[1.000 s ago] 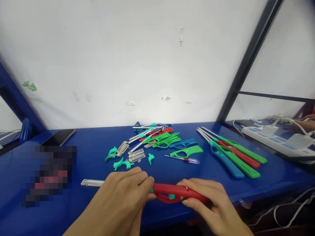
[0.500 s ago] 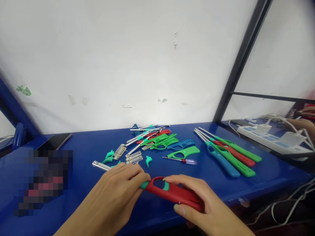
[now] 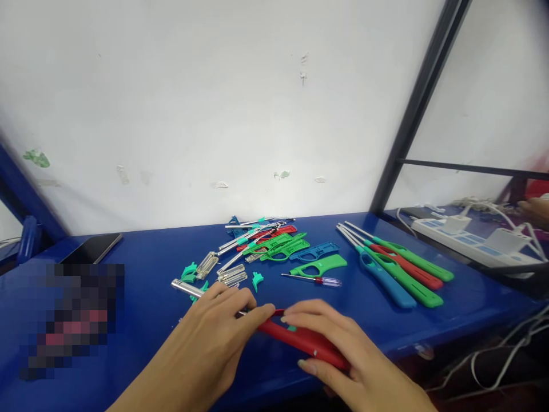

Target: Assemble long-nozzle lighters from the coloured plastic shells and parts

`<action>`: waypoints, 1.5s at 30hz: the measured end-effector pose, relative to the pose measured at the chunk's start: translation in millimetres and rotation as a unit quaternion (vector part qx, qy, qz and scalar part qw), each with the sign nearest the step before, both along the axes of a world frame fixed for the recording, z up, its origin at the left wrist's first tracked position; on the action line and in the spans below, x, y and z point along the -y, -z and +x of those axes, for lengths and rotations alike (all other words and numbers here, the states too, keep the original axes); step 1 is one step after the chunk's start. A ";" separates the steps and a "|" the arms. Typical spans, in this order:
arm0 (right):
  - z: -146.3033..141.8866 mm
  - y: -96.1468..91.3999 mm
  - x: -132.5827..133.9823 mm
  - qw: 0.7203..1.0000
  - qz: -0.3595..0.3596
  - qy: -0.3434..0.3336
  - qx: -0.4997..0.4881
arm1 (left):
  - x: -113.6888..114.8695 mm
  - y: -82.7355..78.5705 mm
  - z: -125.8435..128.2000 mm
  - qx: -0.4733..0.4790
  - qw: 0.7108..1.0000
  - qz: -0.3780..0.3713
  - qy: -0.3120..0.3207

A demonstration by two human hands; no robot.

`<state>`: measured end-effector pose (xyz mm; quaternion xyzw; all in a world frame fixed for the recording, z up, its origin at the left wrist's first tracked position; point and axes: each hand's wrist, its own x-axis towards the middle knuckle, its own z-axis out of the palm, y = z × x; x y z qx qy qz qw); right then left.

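Both my hands are closed on one red utility lighter (image 3: 306, 337) above the near edge of the blue table. My left hand (image 3: 218, 326) grips its front, where the metal tube runs out past my fingers toward the left. My right hand (image 3: 343, 343) wraps the handle, fingers over the top and thumb below. A bit of green trigger shows in the handle's opening. Just beyond lie a small screwdriver (image 3: 313, 280) with a clear handle, a loose green trigger (image 3: 257, 280), a green handle half (image 3: 318, 266) and clear fuel tanks (image 3: 233, 276).
A pile of handle shells (image 3: 283, 247) and metal tubes lies near the wall. Several whole lighters (image 3: 398, 269) rest side by side at the right. A phone (image 3: 92, 249) is at the left, a power strip (image 3: 467, 240) with cables at the far right.
The red lighter has rolled in my hands, so its edge now faces up more and the opening looks narrower. My left thumb has slid right onto the front of the handle.
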<state>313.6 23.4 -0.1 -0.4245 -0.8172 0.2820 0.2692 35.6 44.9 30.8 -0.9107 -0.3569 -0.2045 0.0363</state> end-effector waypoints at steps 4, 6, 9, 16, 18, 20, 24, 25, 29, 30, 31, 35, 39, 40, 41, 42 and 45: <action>-1.0 -4.3 -0.2 0.998 0.039 -0.040 0.038 | -1.1 0.0 2.3 0.004 1.000 0.005 -0.001; -3.0 -4.3 -1.0 0.996 0.063 -0.040 0.045 | -1.6 0.4 3.2 -0.001 1.000 0.009 -0.003; -5.6 -0.2 -2.2 0.993 0.097 -0.038 0.059 | -1.9 1.6 5.4 -0.002 1.000 0.028 0.001; -6.4 5.3 -1.8 0.986 0.148 -0.032 0.073 | -2.4 -5.4 15.1 0.047 0.993 0.101 0.032; -6.7 3.4 -1.5 0.985 0.152 -0.034 0.069 | -2.3 -7.0 16.7 0.047 0.990 0.127 0.032; -7.4 1.7 -1.8 0.986 0.153 -0.036 0.064 | -1.9 -5.3 17.4 0.040 0.987 0.156 0.023; -9.1 0.6 -3.4 0.988 0.143 -0.033 0.053 | -0.8 3.2 18.5 0.033 0.979 0.202 -0.002; -9.3 0.7 -3.7 0.989 0.138 -0.034 0.050 | -0.5 4.6 19.0 0.031 0.978 0.207 -0.004; -8.7 0.5 -3.8 0.992 0.114 -0.028 0.034 | 1.0 4.0 21.4 0.005 0.976 0.219 -0.010; -8.1 0.0 -3.5 0.993 0.109 -0.024 0.030 | 1.4 3.1 22.0 -0.003 0.975 0.221 -0.012; -7.6 -0.7 -3.2 0.994 0.104 -0.020 0.026 | 1.8 2.5 22.5 -0.008 0.975 0.222 -0.013; -5.9 -4.0 -2.1 0.997 0.075 -0.016 0.020 | 3.0 2.8 23.4 -0.019 0.974 0.223 -0.016; -4.9 -3.7 -1.6 0.999 0.040 -0.002 0.017 | 2.8 4.2 23.9 -0.029 0.976 0.215 -0.019; -4.6 -2.8 -1.4 0.999 0.030 0.005 0.017 | 2.6 4.2 24.4 -0.032 0.976 0.216 -0.018; -4.2 -1.6 -1.2 1.000 0.020 0.012 0.015 | 2.3 4.1 25.1 -0.034 0.975 0.217 -0.015; -3.8 -0.2 -0.9 1.000 0.010 0.017 0.012 | 1.9 3.9 26.0 -0.034 0.975 0.218 -0.010; -2.9 4.5 0.1 1.000 0.003 0.024 -0.014 | 0.9 2.5 28.7 -0.030 0.977 0.212 0.004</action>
